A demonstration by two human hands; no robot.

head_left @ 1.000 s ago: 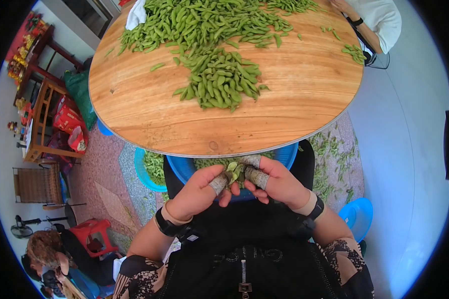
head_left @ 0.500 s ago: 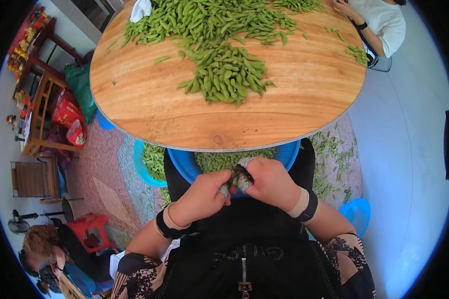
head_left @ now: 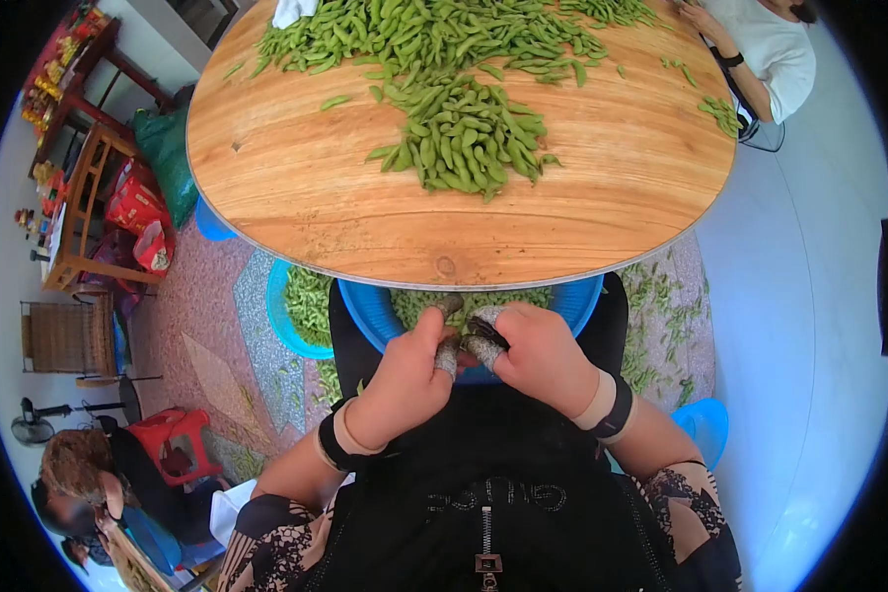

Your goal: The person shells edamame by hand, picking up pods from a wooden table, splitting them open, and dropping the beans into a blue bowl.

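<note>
- Just below frame center: left hand (head_left: 405, 375) and right hand (head_left: 543, 353) close together, fingers curled inward, gray wrapping on thumbs and some fingers; cannot tell if either pinches anything, fingertips partly hidden.
- Both wrists: dark bands.
- Under/beyond hands, center: blue tub (head_left: 576, 306), green contents, far side cut off by table edge.
- Left of tub: light-blue basin (head_left: 277, 321), green contents.
- Upper center: wooden table (head_left: 296, 202); small pod pile (head_left: 469, 143) on it, larger pod pile (head_left: 414, 39) behind at top edge.
- Top edge, left of larger pile: white cloth (head_left: 292, 12).
- Right of center: green bits (head_left: 651, 326) scattered on floor; blue plastic basin (head_left: 703, 429) below them.
- Upper right: another person, white sleeve (head_left: 789, 84), at table edge.
- Lower left: red stool (head_left: 180, 446), another person beside it.
</note>
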